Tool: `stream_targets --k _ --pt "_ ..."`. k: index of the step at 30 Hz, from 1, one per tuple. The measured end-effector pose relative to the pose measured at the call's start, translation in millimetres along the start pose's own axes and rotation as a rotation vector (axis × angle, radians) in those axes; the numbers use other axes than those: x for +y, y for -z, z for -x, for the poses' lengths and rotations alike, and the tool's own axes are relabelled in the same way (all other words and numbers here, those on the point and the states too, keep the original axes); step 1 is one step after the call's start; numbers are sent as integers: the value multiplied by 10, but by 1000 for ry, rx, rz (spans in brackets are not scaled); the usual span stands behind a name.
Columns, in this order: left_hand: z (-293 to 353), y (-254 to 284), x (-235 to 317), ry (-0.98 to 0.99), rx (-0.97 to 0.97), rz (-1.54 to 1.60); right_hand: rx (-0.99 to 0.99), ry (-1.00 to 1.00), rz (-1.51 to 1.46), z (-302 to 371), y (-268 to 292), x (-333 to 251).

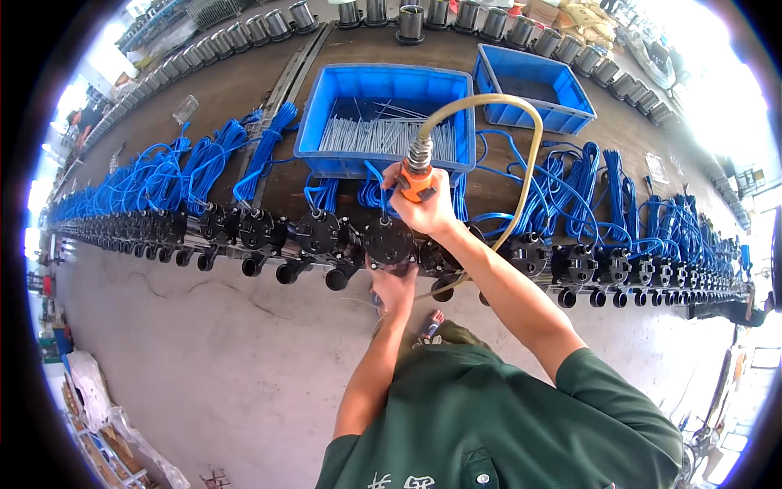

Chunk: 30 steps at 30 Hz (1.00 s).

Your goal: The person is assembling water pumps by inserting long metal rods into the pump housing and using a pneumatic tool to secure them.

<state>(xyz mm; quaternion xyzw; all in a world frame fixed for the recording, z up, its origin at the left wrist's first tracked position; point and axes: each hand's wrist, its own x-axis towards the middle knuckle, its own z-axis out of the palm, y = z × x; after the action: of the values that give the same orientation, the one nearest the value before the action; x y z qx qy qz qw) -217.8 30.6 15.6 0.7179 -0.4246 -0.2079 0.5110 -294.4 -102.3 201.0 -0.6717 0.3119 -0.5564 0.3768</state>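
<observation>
My right hand [428,208] is wrapped round an orange air screwdriver [418,186], with a coiled spring at its top and a yellowish hose [533,138] looping away to the right. The tool is held just above a black pump [389,242] with a round, flat top; whether its tip touches the pump cannot be seen. From the near side my left hand [394,284] grips the lower part of this pump, its fingers partly hidden under the rim. A blue cable [376,175] rises from the pump's far side.
Similar black pumps [318,234] stand in a long row to both sides, with bundled blue cables [216,167] behind them. A blue crate [326,98] holds many thin pale rods; another blue crate [538,114] stands to its right. Metal cylinders [411,24] line the table's far edge.
</observation>
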Motion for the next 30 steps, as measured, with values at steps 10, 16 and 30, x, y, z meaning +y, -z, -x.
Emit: stream_targets --k 10,16,30 --pt "-4 60 51 -40 -78 -129 49 -36 -101 -6 1 -158" --pt "-39 37 20 -62 -78 -79 6 67 47 -47 -51 -84" --pt "-114 200 -47 74 -103 168 -358 -192 -325 605 -701 -339"
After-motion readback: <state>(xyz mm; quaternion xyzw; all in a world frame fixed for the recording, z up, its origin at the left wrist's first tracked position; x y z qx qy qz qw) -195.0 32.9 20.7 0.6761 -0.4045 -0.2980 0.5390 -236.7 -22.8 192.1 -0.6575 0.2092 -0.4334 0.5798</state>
